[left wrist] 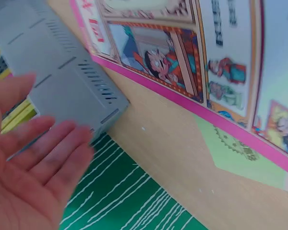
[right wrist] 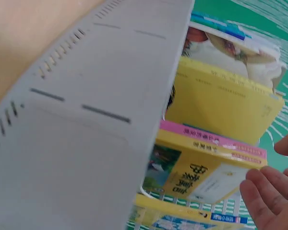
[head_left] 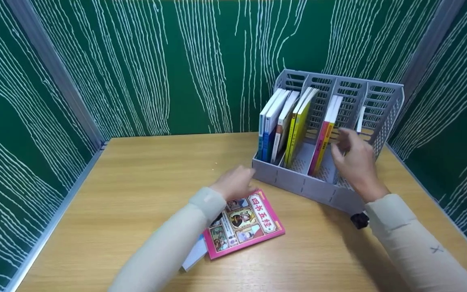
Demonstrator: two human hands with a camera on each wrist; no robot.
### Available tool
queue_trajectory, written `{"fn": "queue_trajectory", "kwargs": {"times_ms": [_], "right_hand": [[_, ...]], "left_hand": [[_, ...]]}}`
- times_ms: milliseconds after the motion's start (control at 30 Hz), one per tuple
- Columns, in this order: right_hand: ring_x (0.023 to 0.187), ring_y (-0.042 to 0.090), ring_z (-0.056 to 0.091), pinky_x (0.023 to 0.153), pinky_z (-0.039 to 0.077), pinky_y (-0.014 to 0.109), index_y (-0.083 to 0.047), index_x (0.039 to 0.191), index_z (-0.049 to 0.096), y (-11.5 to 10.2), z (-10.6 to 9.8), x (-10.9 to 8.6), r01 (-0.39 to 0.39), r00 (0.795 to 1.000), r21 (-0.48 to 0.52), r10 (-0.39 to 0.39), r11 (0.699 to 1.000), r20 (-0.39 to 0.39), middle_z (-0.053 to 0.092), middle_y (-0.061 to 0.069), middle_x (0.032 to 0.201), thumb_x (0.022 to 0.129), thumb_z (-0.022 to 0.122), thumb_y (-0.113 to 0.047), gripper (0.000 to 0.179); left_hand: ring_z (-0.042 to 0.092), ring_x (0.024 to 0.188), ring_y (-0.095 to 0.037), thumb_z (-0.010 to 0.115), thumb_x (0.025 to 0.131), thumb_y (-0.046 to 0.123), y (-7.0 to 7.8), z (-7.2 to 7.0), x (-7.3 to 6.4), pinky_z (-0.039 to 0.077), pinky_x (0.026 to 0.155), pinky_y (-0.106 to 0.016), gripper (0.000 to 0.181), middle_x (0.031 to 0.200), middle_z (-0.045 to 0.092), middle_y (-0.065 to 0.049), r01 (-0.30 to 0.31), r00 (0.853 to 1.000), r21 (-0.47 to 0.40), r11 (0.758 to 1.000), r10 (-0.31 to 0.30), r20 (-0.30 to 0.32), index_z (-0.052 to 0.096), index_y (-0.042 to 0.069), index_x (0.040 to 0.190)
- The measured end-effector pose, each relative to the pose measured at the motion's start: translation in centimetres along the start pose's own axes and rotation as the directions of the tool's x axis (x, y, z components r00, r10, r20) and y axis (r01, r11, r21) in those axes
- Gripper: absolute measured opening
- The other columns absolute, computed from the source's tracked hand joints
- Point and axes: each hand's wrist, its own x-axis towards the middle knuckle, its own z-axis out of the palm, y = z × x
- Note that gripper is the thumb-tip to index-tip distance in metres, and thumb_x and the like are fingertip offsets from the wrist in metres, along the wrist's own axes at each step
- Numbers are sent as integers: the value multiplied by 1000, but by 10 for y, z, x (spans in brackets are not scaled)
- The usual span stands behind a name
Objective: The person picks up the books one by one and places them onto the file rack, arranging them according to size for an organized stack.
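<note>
My right hand [head_left: 355, 160] hovers at the right part of the grey file rack [head_left: 298, 184], fingers loosely bent and holding nothing. Its fingertips are close to a yellow book [right wrist: 192, 170], which stands against a pink-spined book [right wrist: 213, 138]. My left hand [head_left: 235, 182] is over the far left edge of a pink comic-style book [head_left: 253, 225] lying flat on the table. In the left wrist view its fingers are spread loosely, with nothing in them. Under the pink book another book [head_left: 196, 254] sticks out, mostly hidden.
Blue-spined books [head_left: 268, 125] and a yellow pair [head_left: 298, 129] stand left in the rack. A thin book [head_left: 360, 119] leans in the rightmost compartment. The wooden table [head_left: 144, 174] is enclosed by green walls with white lines. A small black object [head_left: 359, 220] is by the right cuff.
</note>
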Motion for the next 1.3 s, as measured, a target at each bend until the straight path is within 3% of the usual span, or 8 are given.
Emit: {"fn": "queue_trajectory", "kwargs": {"times_ms": [100, 267, 467, 633, 767, 867, 1067, 1300], "right_hand": [[101, 36, 73, 90, 60, 47, 1, 143, 60, 0, 4, -7, 9, 997, 11, -10, 1000, 71, 75, 23, 118, 105, 66, -4, 39], [104, 41, 73, 94, 63, 59, 4, 137, 64, -4, 7, -16, 10, 982, 25, -14, 1000, 189, 75, 25, 116, 103, 72, -7, 37], [111, 41, 71, 97, 63, 60, 1, 134, 68, -6, 10, -24, -44, 921, -17, 48, 999, 387, 74, 23, 120, 104, 74, -17, 36], [103, 37, 73, 93, 64, 57, 3, 126, 73, 1, 17, -28, -20, 881, -59, 45, 998, 472, 77, 23, 114, 102, 76, -20, 32], [91, 29, 73, 86, 66, 54, 4, 118, 77, 8, 24, -32, 11, 859, -74, 29, 997, 511, 79, 22, 108, 100, 78, -18, 28], [84, 25, 69, 80, 65, 50, 3, 114, 79, 10, 27, -34, 9, 844, -92, 42, 996, 535, 80, 21, 105, 100, 79, -18, 26], [79, 24, 64, 74, 60, 41, 3, 117, 78, 11, 30, -34, -3, 819, -140, 82, 990, 568, 80, 21, 104, 102, 77, -20, 28], [74, 24, 65, 68, 58, 37, 4, 115, 78, 12, 36, -34, 15, 813, -172, 88, 985, 576, 78, 18, 94, 105, 73, -17, 24]], "left_hand": [[66, 137, -29, 73, 105, 37, -4, -3, -11, 55, 117, -45, 53, 148, 69, -13, 35, 997, -24, 999, -33, 76, 64, 7, 149], [69, 132, -30, 78, 102, 38, -15, -8, -29, 58, 113, -46, 53, 144, 71, -12, 86, 988, -54, 995, -78, 133, 67, 7, 144], [73, 121, -32, 82, 97, 42, -27, -7, -50, 60, 108, -48, 57, 134, 74, -14, 149, 974, -69, 986, -134, 184, 69, 5, 140], [65, 84, -20, 86, 93, 46, -33, -3, -62, 62, 90, -41, 46, 95, 73, -5, 161, 976, -17, 987, -157, 148, 76, 5, 112], [53, 73, -17, 91, 87, 45, -37, -2, -70, 57, 80, -39, 42, 79, 61, 0, 133, 984, 15, 991, -133, 117, 69, 9, 83], [50, 69, -15, 93, 84, 45, -38, -1, -76, 54, 73, -36, 45, 75, 56, 3, 152, 979, 29, 988, -154, 134, 62, 13, 74], [50, 67, -15, 96, 82, 42, -41, 4, -83, 47, 64, -30, 41, 73, 57, 3, 199, 964, 38, 979, -203, 172, 69, 12, 81], [55, 74, -17, 97, 81, 34, -42, 9, -85, 49, 69, -32, 40, 85, 65, -1, 197, 966, -7, 980, -193, 171, 74, 7, 99]]}}
